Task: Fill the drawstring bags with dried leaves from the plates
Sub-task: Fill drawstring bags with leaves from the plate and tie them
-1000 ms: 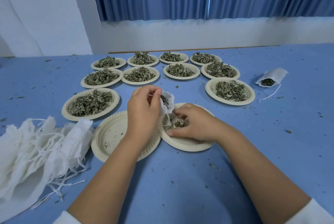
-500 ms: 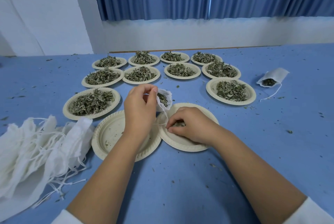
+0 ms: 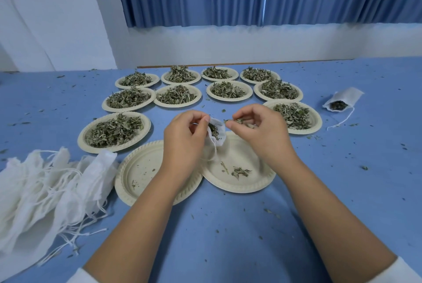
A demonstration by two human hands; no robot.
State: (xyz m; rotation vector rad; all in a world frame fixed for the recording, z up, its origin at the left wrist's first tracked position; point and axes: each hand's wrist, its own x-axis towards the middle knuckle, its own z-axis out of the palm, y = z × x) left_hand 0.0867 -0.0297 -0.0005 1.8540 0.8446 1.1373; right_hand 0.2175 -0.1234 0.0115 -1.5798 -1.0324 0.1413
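Bag (image 3: pixel 217 133) pinched in left hand (image 3: pixel 185 136) grip, mouth facing right, length slanting down; right hand (image 3: pixel 258 132) pinches leaves (image 3: pixel 237 121) beside mouth.

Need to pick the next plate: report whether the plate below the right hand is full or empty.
Nearly empty: the plate holds only a few leaf scraps.

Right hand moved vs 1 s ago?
Yes. The right hand rose off the nearly empty plate and away from the person, now pinching leaves beside the bag.
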